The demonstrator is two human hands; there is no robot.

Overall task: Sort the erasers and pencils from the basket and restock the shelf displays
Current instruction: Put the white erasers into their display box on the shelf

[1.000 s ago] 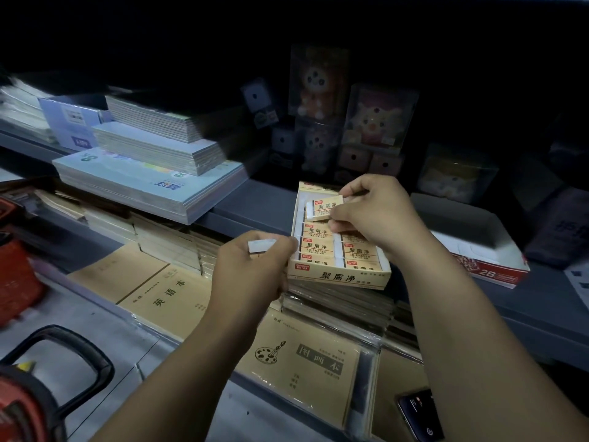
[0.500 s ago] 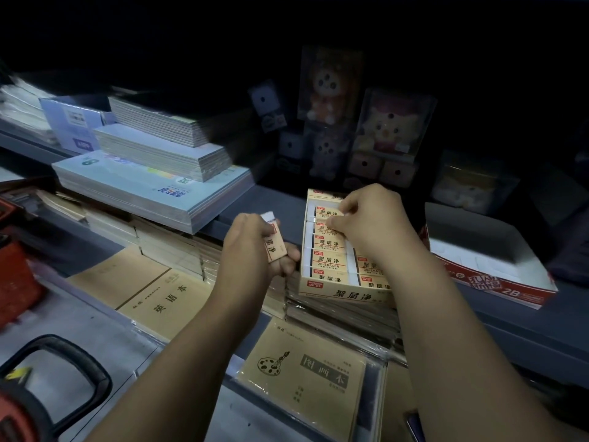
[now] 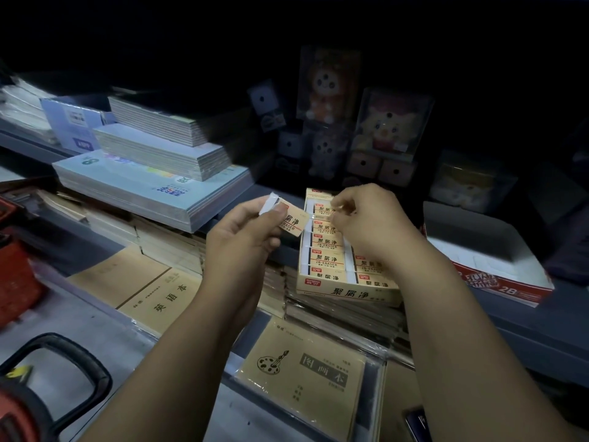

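Note:
My left hand (image 3: 242, 237) grips a tan-sleeved eraser (image 3: 291, 220), holding it up just left of the eraser display box (image 3: 347, 293). The eraser's white end points up and left. The box stands on a stack of wrapped books at the shelf edge, with rows of matching erasers (image 3: 325, 260) inside. My right hand (image 3: 373, 224) is over the far end of the box, its thumb and fingertips curled and pinching the top-row eraser (image 3: 323, 208). It hides the right column of erasers. No pencils are in view.
A red and white 2B box (image 3: 497, 282) lies open to the right. Stacked notebooks (image 3: 153, 199) fill the shelf at left, and tan exercise books (image 3: 153, 291) lie below. A red basket (image 3: 16, 275) is at far left, with a black handle (image 3: 63, 346) nearer. Boxed plush toys (image 3: 328, 84) stand behind.
My right hand brought its eraser down into the top row of the box. My left hand lifted and turned its eraser so the printed sleeve faces me.

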